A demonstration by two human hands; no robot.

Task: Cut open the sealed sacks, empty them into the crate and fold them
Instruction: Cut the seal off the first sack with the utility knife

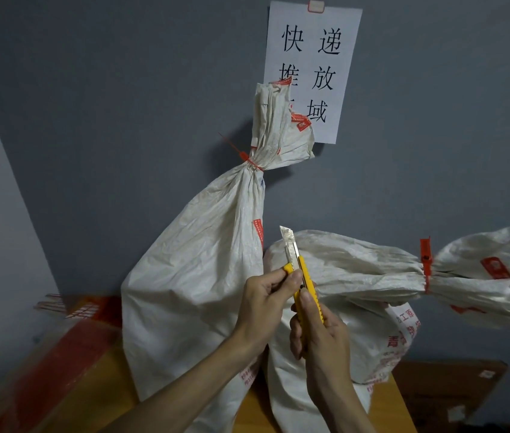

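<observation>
Yellow utility knife (302, 278) is my landmark, held upright in front of the sacks with its silver blade pushed out and pointing up. My right hand (320, 334) is wrapped closed around the lower handle of the knife, thumb lying along the yellow body. My left hand (266, 303) is closed too, pinching the upper end of the knife where the blade leaves the handle, fingertips on the yellow tip. Left of and behind the knife stands a tall white woven sack (197, 276), upright against the grey wall (106, 120), its neck gathered and cinched with a red zip tie (249, 160) well above the blade. Right behind the knife sits a second white sack (356, 323), shorter, its neck bent over and running to the right, sealed with another red tie (425, 264) well right of the knife. Both sacks look sealed and full, red print on their sides. They rest on a wooden desk (381, 407) below the knife, touching each other at the base. Far left of the knife and lower, I see red and clear wrapped material (69, 339) on the desk, blurred, can't tell what it is. Above the knife a white paper sign (313, 67) with black characters is stuck to the wall, partly covered by the tall sack's top. Lower right of the knife there's a brown cardboard box (447, 395) beside the desk.
</observation>
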